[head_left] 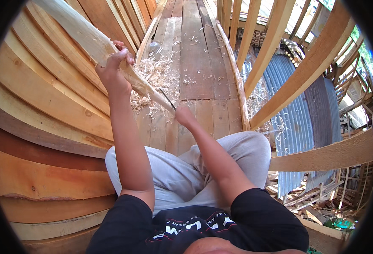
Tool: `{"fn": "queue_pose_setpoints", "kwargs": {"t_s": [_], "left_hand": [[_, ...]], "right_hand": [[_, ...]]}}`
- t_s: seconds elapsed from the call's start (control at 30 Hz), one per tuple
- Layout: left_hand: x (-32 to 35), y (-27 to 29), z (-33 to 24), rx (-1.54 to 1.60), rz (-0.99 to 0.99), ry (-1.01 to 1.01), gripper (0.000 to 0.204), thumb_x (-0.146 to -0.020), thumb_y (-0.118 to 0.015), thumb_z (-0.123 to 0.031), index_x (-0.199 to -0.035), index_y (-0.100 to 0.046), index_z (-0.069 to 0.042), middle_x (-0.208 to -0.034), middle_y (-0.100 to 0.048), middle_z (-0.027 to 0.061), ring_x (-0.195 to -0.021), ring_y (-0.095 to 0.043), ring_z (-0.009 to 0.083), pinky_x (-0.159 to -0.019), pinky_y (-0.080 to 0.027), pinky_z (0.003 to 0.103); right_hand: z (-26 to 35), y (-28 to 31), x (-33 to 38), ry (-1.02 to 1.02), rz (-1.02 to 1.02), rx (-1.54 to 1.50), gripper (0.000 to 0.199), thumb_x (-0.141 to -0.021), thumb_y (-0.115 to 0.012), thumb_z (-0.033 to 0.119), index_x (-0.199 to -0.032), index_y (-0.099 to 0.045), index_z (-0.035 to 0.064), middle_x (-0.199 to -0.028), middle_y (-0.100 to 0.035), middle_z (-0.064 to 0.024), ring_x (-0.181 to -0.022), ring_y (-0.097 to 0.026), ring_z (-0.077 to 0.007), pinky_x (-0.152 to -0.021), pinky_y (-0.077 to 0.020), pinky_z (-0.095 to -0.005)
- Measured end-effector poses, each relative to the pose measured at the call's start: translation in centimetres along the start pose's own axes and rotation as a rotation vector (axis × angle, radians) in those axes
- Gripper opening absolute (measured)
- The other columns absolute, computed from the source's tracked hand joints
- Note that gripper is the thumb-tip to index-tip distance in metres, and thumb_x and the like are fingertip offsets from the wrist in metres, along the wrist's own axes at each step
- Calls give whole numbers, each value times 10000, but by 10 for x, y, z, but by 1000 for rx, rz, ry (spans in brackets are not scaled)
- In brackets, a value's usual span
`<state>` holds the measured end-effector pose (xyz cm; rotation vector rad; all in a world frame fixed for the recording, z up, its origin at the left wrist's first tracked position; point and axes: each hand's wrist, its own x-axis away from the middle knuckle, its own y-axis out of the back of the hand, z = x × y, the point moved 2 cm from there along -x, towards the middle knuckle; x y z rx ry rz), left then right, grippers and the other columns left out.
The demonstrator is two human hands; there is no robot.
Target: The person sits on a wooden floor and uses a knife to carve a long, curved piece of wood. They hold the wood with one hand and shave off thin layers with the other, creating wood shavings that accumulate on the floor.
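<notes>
A long pale wooden pole (78, 29), its bark stripped, slants from the upper left down toward the middle. My left hand (116, 72) is wrapped round it at mid-length, fingers curled over the top. Near the pole's lower end, my right hand (184, 115) is closed on a knife (167, 97); its handle is hidden in the fist. The knife's thin, dark blade lies along the pole's lower end, pointing up and away from me. Curly wood shavings (159, 74) are heaped on the boards just beyond both hands.
I sit cross-legged on a plank floor (197, 80). Upright timber boards (38, 76) wall the left side. Wooden slats (275, 40) line the right, with corrugated metal sheets (288, 106) and scrap wood beyond and below. A small round container (153, 47) stands by the shavings.
</notes>
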<state>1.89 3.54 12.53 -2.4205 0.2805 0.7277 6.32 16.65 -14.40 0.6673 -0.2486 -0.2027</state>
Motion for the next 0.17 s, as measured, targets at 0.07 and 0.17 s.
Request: {"fn": "queue_pose_setpoints", "kwargs": {"t_s": [0.07, 0.17], "left_hand": [[-8, -2, 4, -3, 5, -21, 253, -701, -607, 6, -946, -547, 16, -752, -538, 82, -572, -523, 156, -559, -442, 286], [-6, 0, 3, -12, 23, 14, 303, -684, -615, -9, -977, -540, 10, -774, -549, 79, -577, -524, 155, -552, -445, 278]], "right_hand": [[-17, -6, -8, -47, -2, 13, 385, -897, -346, 173, -950, -643, -67, -1038, -615, -297, -969, -605, -443, -861, -473, -494], [-17, -8, -2, -56, -51, -102, 459, -899, -343, 254, -968, -625, -101, -1041, -584, -349, -992, -584, -463, -902, -443, -473]]}}
